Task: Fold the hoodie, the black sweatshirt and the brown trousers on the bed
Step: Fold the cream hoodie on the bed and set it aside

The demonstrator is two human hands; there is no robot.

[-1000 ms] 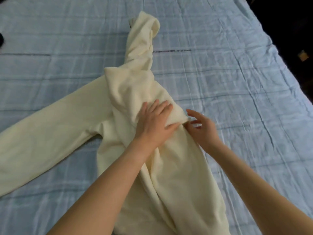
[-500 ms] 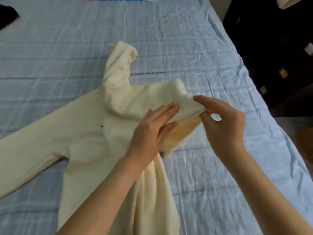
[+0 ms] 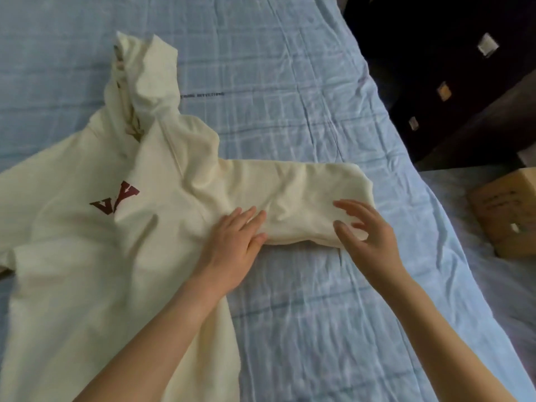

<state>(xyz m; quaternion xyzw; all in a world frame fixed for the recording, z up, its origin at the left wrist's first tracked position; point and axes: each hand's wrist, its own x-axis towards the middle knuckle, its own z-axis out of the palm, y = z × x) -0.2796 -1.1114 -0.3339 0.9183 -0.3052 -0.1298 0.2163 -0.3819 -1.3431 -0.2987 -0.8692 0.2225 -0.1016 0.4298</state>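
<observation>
Hoodie point(image 3: 87, 256): my left hand point(image 3: 232, 248) presses it flat-fingered, mid-frame.
Right hand point(image 3: 371, 239): spread, empty, over the sleeve point(image 3: 290, 192) end.
Risk: I think the creased sleeve folds lumpy.

Bare bed point(image 3: 290, 68) beyond hoodie point(image 3: 87, 256); cardboard box point(image 3: 504, 213) beside right edge.

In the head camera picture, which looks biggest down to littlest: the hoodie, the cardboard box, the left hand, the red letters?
1. hoodie, by far the biggest.
2. cardboard box and left hand look about alike; the picture's edge cuts the box off, so no ranking.
3. red letters, smallest.
</observation>
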